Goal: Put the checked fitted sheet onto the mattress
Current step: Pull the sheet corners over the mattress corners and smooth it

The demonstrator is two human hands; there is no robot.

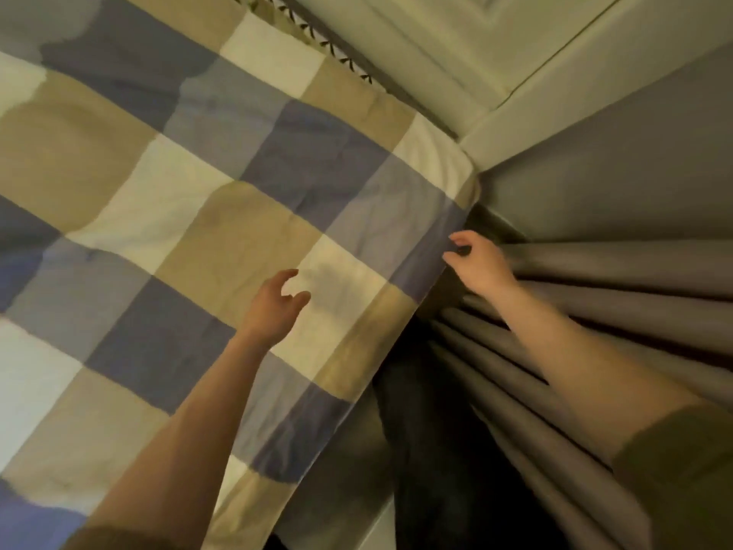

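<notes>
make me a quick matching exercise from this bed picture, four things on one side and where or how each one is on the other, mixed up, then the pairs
Things:
1. left hand
2. right hand
3. checked sheet
4. curtain

States:
A. hangs in grey folds beside the bed
B. open, over a white square
C. spread across the mattress top
D. at the sheet's side edge near the corner

Pairs: 1-B, 2-D, 3-C, 4-A

At two o'clock we see a plain grey painted wall [618, 152], meeting a cream panelled headboard [448, 45] at twelve. Below, from three to five o'clock, grey pleated curtains [618, 287] hang in soft folds. We find the light dim and yellowish, and the gap at six o'clock lies in deep shadow.
</notes>
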